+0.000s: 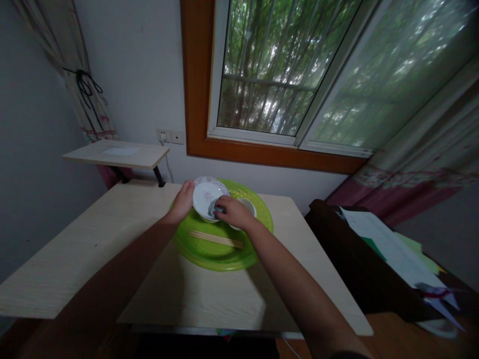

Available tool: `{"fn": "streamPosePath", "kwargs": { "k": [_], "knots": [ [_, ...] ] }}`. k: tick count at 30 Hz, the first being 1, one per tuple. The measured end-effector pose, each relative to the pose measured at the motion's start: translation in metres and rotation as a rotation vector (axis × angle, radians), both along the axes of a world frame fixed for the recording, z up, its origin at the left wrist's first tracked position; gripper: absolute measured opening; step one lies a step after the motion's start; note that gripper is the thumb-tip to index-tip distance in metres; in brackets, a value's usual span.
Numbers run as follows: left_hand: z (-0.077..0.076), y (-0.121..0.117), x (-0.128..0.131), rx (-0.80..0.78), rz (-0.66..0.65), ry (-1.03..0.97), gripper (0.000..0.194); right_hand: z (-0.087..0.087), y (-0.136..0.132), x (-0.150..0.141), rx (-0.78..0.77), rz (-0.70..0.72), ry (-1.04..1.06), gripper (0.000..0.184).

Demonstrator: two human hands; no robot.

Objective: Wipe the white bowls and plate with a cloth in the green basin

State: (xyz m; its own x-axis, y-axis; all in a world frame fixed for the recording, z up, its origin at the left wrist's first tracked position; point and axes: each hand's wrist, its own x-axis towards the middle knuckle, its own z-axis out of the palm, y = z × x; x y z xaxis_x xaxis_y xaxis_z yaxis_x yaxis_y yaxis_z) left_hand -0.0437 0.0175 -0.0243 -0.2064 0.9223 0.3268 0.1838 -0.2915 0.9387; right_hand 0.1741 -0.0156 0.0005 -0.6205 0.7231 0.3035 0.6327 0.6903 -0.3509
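My left hand (183, 198) grips the left rim of a white plate (205, 193) with a patterned edge. The plate is tilted towards me above a round green tray (220, 263). In my right hand (235, 212) is a crumpled greyish cloth (212, 207), pressed to the lower right of the plate's inner face. Behind my right hand, partly hidden by it, a white bowl (250, 205) sits in the tray. Several light wooden chopsticks (216, 239) lie side by side on the tray, nearer to me than the plate.
The tray stands on a pale wooden table (217, 304). A small raised shelf (123, 154) with a sheet of paper is at the back left. Beyond the table are a window (273, 75) and a wall socket (170, 136). Papers (389, 244) lie on dark furniture to the right.
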Motion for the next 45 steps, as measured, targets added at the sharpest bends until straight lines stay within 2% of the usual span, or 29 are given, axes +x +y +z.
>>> {"fn": "streamPosePath", "kwargs": {
  "k": [3, 6, 10, 15, 18, 23, 28, 31, 35, 40, 45],
  "knots": [
    [-0.001, 0.0, 0.002, -0.008, -0.045, 0.005, 0.04, -0.006, 0.001, -0.005, -0.056, 0.116, 0.181, 0.035],
    [0.001, -0.003, 0.004, -0.012, -0.088, 0.032, 0.041, -0.007, -0.001, -0.01, -0.051, 0.204, 0.264, 0.032],
    [0.005, -0.006, 0.005, -0.013, -0.133, 0.137, 0.038, -0.002, -0.005, -0.015, 0.01, 0.324, 0.196, 0.015],
    [0.0, 0.0, 0.007, -0.057, -0.189, 0.139, 0.038, -0.002, -0.005, -0.019, 0.113, 0.376, 0.098, 0.017],
    [-0.006, 0.004, 0.008, -0.047, -0.254, 0.115, 0.038, -0.004, -0.005, -0.02, 0.195, 0.303, 0.029, 0.018],
    [-0.011, 0.005, 0.009, -0.031, -0.324, 0.081, 0.039, -0.004, -0.007, -0.02, 0.256, 0.028, -0.141, 0.028],
    [-0.008, 0.002, 0.01, -0.033, -0.362, -0.017, 0.041, 0.003, -0.008, -0.018, 0.271, -0.192, -0.232, 0.029],
    [-0.003, -0.002, 0.01, -0.038, -0.333, -0.069, 0.042, 0.007, -0.007, -0.015, 0.264, -0.294, -0.252, 0.028],
    [0.004, -0.007, 0.007, -0.047, -0.219, -0.047, 0.042, 0.01, -0.007, -0.01, 0.205, -0.351, -0.259, 0.028],
    [0.004, -0.005, 0.003, -0.023, -0.126, -0.035, 0.043, 0.008, -0.007, -0.007, 0.135, -0.416, -0.283, 0.029],
    [0.003, -0.004, 0.003, -0.013, -0.103, -0.061, 0.042, 0.007, -0.003, -0.002, 0.099, -0.328, -0.276, 0.023]
  ]
}}
